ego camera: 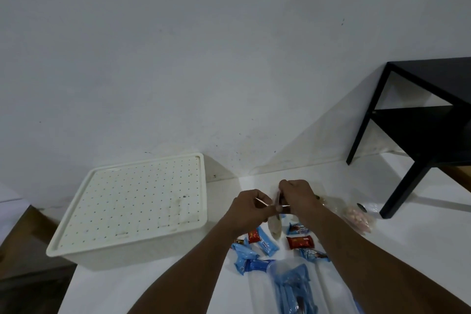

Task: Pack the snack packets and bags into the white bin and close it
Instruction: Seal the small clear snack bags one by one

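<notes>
The white bin point(107, 255) stands at the left of the white table with its dotted lid point(137, 201) on. My left hand point(248, 209) and my right hand point(297, 195) meet above the table, both pinching the top of a pale bag point(275, 227) that hangs between them. Below the hands lie several small snack packets: blue ones point(266, 245) and red ones point(299, 241). A clear bag of pinkish snacks point(359, 219) rests to the right.
A clear plastic container with blue items inside point(293, 285) sits at the near edge between my forearms. A black side table point(418, 120) stands at the right on the surface. A white wall rises behind. A brown floor shows at the left.
</notes>
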